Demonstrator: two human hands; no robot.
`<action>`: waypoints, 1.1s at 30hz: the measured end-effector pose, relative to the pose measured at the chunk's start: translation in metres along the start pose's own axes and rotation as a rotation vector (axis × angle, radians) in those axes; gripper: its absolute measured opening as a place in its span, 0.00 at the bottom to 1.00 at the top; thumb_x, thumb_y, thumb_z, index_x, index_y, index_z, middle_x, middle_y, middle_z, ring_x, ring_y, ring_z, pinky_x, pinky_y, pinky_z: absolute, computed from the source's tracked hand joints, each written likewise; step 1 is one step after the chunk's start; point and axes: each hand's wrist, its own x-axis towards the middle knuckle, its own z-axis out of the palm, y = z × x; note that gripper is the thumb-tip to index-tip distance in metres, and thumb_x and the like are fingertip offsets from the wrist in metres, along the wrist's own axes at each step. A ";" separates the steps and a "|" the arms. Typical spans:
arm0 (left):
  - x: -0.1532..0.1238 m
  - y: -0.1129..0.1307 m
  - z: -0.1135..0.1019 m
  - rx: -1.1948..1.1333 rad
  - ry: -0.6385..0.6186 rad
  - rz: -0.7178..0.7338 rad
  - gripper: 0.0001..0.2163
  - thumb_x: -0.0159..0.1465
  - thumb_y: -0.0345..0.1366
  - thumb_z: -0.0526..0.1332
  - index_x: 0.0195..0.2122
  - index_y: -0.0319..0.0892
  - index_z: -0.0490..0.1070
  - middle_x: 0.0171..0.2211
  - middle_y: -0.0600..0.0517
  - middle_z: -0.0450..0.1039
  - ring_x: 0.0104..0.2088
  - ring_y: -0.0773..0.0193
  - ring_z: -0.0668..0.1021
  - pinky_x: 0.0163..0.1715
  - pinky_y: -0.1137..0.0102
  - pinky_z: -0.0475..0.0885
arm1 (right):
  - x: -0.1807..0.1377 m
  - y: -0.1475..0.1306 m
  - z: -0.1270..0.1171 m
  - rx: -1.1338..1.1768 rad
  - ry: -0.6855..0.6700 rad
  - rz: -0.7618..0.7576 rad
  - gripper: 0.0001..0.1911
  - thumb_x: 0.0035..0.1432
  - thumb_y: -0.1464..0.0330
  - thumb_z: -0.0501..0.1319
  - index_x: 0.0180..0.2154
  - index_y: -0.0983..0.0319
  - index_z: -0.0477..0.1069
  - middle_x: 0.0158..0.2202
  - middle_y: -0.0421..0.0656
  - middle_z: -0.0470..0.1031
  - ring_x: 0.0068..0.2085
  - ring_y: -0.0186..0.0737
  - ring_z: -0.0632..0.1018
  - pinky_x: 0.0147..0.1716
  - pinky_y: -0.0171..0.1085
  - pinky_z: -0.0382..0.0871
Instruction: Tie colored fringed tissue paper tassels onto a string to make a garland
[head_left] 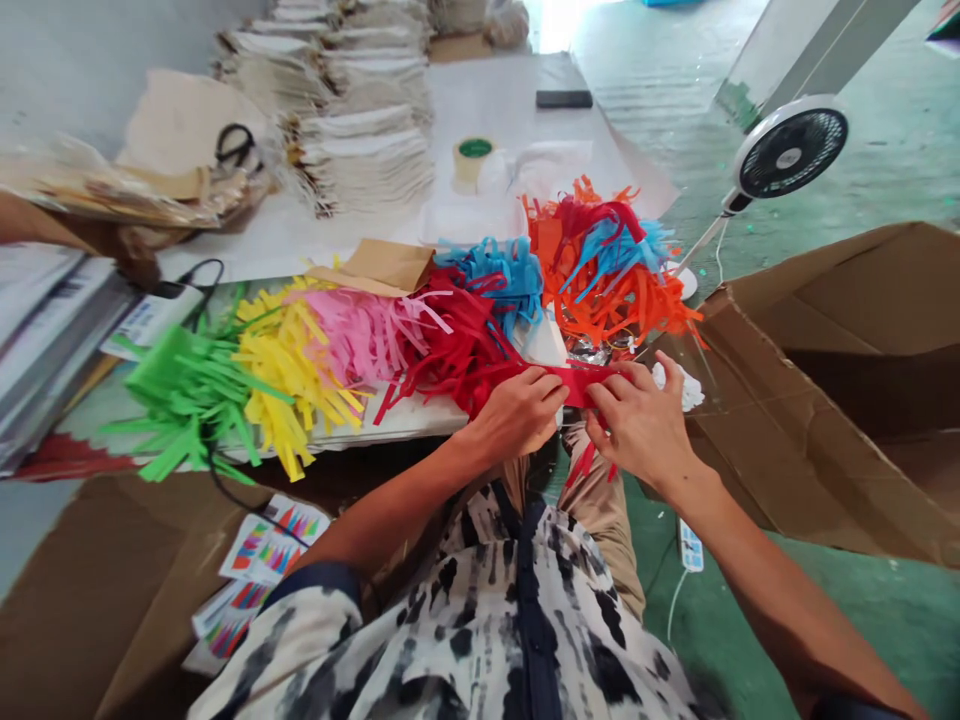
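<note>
A red fringed paper strip [577, 383] is stretched between my two hands at the table's front edge. Fingers of my left hand [521, 408] are closed on its left end. My right hand [637, 415] pinches the right end between thumb and fingers, and red strands hang below. Just left of my left hand lies a heap of red fringe [457, 350]. Beside it run pink fringe [367, 330], yellow fringe [289, 365] and green fringe [195, 395]. Blue fringe [499, 275] and orange fringe [615, 270] lie beyond my hands.
A cardboard box [750, 420] stands open at right, near a white fan [787, 155]. Stacked pale bundles [367, 150], a tape roll [472, 160] and a black phone-like slab [564, 99] occupy the table. Another person's hand [135, 258] is at far left. Printed sheets [274, 540] lie below.
</note>
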 end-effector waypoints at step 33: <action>-0.026 -0.010 0.000 -0.097 0.155 -0.228 0.09 0.74 0.39 0.61 0.44 0.43 0.80 0.41 0.49 0.81 0.44 0.59 0.78 0.45 0.63 0.72 | -0.014 0.012 0.017 0.306 0.143 0.088 0.11 0.72 0.60 0.60 0.41 0.55 0.80 0.41 0.39 0.84 0.48 0.47 0.75 0.61 0.53 0.53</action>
